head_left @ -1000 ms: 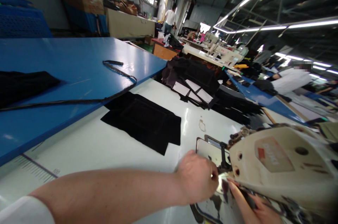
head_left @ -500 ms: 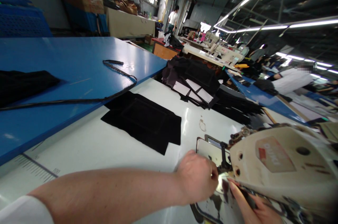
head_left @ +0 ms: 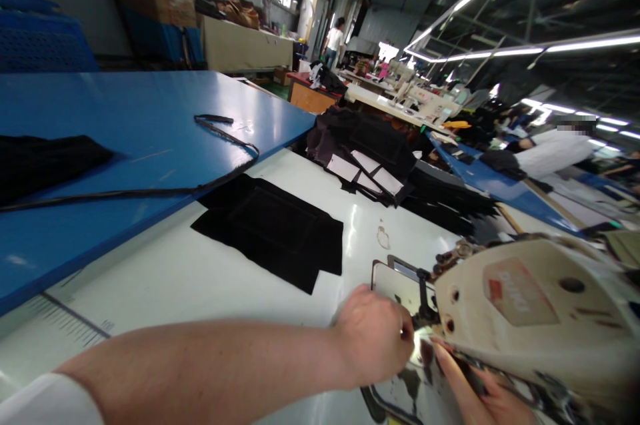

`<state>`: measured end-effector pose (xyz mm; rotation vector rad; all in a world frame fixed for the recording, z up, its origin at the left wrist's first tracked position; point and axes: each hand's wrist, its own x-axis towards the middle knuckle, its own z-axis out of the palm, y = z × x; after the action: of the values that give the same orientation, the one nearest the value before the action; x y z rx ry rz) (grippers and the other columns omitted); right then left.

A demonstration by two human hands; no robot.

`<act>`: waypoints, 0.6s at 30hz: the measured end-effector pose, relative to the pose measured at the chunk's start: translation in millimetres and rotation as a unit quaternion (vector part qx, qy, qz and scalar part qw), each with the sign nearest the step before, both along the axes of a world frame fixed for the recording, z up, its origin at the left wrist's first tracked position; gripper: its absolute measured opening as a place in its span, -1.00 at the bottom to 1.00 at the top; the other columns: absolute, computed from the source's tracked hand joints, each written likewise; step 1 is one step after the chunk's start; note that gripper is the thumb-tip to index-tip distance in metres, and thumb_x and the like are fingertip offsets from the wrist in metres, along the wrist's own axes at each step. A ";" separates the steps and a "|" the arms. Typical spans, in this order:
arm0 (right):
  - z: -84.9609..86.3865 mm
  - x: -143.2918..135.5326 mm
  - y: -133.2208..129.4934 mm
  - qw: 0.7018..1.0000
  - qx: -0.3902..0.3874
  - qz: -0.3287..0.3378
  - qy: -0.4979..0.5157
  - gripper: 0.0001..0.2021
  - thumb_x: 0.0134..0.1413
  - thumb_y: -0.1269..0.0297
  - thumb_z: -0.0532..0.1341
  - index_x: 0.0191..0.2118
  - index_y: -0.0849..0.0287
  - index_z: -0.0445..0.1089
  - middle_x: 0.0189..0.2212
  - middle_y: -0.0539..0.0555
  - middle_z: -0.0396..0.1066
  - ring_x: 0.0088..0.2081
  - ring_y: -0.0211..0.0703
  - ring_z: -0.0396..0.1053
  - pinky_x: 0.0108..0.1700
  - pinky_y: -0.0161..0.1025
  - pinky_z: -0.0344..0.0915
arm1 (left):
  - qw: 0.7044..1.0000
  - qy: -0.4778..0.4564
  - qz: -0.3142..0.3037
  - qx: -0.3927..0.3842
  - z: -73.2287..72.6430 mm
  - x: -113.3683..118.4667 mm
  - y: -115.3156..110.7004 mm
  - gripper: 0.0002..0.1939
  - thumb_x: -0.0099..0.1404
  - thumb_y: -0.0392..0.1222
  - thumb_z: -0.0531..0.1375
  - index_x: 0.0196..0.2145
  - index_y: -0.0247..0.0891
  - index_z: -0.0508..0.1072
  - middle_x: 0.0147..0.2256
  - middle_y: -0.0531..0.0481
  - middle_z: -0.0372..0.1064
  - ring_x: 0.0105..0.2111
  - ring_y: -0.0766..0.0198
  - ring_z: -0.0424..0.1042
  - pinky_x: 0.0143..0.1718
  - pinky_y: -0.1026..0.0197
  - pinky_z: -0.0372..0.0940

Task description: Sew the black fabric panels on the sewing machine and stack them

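Note:
My left hand (head_left: pixel 375 338) is closed in a fist beside the needle area of a beige sewing machine (head_left: pixel 525 305). Whatever its fingers hold is hidden. On the other side of the needle, partly behind the machine head, is my right hand (head_left: pixel 465 378), its fingertips drawn together near the lit spot; anything between them is too small to make out. Under both hands lies the machine's metal plate (head_left: pixel 400 285). A flat black fabric piece (head_left: pixel 275 231) with notched corners rests on the white table (head_left: pixel 175 278), beyond my left forearm.
A blue table (head_left: pixel 150 111) adjoins on the left, bearing a black strip (head_left: pixel 125 193) and dark cloth (head_left: pixel 50 161). Behind the machine lie piled black fabric pieces (head_left: pixel 370 135), some with white patches. A person in white (head_left: pixel 555 155) sits at the right; another (head_left: pixel 334 41) stands far back.
My hands, the machine and the fabric look the same. Far back, the standing person has shifted slightly to the right.

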<state>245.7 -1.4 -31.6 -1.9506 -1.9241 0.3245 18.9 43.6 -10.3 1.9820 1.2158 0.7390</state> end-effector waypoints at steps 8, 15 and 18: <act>2.3 -4.9 1.3 0.999 0.027 -0.021 0.011 -0.58 -0.07 -0.12 0.16 -0.28 0.11 0.53 -0.22 0.06 0.51 -0.06 0.11 0.39 0.09 -0.02 0.24 | 1.000 0.006 -0.014 -0.013 2.6 -0.8 0.8 -0.81 0.07 -0.29 0.08 -0.52 -0.19 0.49 -0.51 0.07 0.50 -0.45 0.27 0.42 -0.17 0.18 0.18; 5.1 -12.2 -0.9 0.998 0.032 -0.044 -0.031 -0.57 -0.07 -0.16 0.12 -0.40 0.08 0.53 -0.30 0.07 0.53 -0.14 0.11 0.44 0.00 -0.03 0.33 | 1.000 0.014 -0.013 -0.025 6.6 -1.6 1.0 -0.80 0.10 -0.28 0.08 -0.49 -0.19 0.51 -0.48 0.07 0.50 -0.43 0.26 0.42 -0.16 0.17 0.17; 3.7 -9.6 -0.1 0.998 0.024 -0.045 -0.023 -0.57 -0.07 -0.16 0.12 -0.41 0.09 0.53 -0.32 0.07 0.54 -0.16 0.11 0.44 0.03 0.00 0.30 | 0.999 0.013 -0.014 -0.028 7.0 -1.9 1.0 -0.80 0.11 -0.27 0.09 -0.49 -0.18 0.52 -0.47 0.08 0.50 -0.43 0.27 0.42 -0.17 0.17 0.16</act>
<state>236.1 -1.5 -28.0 -2.0223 -1.8488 0.2083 16.9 44.6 -3.3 1.9646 1.2091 0.6615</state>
